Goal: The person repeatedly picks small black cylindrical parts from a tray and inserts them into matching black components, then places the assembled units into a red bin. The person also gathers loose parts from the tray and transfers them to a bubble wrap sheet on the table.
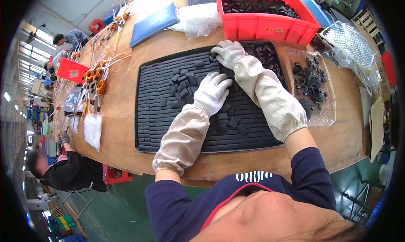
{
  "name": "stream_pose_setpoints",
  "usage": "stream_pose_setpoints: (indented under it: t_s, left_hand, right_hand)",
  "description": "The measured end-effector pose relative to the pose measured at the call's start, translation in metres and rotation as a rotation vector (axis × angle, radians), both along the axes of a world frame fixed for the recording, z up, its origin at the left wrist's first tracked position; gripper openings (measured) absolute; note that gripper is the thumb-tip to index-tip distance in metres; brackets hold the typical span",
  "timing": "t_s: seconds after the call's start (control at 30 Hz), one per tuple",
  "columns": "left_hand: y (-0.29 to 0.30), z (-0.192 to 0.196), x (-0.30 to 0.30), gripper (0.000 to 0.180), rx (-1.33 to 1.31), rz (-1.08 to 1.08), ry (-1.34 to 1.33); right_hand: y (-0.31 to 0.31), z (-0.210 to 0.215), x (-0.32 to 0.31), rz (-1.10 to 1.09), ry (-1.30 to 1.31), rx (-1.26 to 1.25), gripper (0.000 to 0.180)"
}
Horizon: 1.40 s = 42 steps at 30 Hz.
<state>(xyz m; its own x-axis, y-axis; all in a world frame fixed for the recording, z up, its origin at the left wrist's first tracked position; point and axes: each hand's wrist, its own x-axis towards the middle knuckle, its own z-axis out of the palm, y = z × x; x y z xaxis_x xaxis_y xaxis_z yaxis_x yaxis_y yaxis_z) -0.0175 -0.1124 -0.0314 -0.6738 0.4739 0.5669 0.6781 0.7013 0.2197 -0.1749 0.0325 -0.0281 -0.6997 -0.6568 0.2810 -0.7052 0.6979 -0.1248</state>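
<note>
A wide black tray [137, 115] lies on the wooden table in front of me. Closely packed rows of small black rectangular blocks [158, 88] line it, with loose blocks [181, 83] heaped over the middle. My left hand [212, 92], in a white glove, rests on that heap with its fingers bent together; whatever is under them is hidden. Farther off, near the tray's far edge, my right hand [231, 53], gloved too, has its fingers closed on a small black block [213, 57] at the fingertips. Short black tube-like pieces [268, 58] lie in the tray's far right corner.
Behind the tray stands a red bin [270, 31] full of black pieces. Bubble wrap [327, 113] with more black parts lies to the right. A blue folder [154, 24], a plastic bag [198, 20] and copper-wound coils [101, 86] are leftward. A co-worker [71, 172] sits at left.
</note>
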Motion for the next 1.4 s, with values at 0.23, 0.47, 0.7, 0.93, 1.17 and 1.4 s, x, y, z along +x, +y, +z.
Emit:
stream_pose_setpoints:
  t_s: [0.23,0.47,0.7,0.93,1.17,1.4]
  left_hand:
    - [-0.002,-0.004,-0.003,0.041,0.035,-0.005,0.026]
    - [-0.001,-0.008,-0.001,0.04,0.054,0.008,0.016]
    - [-0.002,-0.01,0.001,0.041,0.032,0.037,0.016]
    - [0.0,-0.005,-0.005,0.039,0.004,-0.007,-0.004]
    - [0.004,-0.008,-0.001,0.04,0.004,0.023,-0.012]
    - [0.001,-0.009,-0.002,0.04,-0.002,0.031,-0.026]
  right_hand:
    - [0.08,0.007,0.006,0.022,-0.095,0.015,0.034]
    - [0.149,0.028,0.008,-0.184,-0.027,0.183,0.033]
    - [0.106,0.032,0.024,-0.053,0.143,-0.104,0.032]
    - [0.056,0.006,0.033,-0.262,-0.005,0.129,0.057]
    - [0.058,0.007,0.038,-0.239,-0.065,0.162,0.043]
    - [0.042,0.018,0.031,-0.231,-0.287,0.282,0.031]
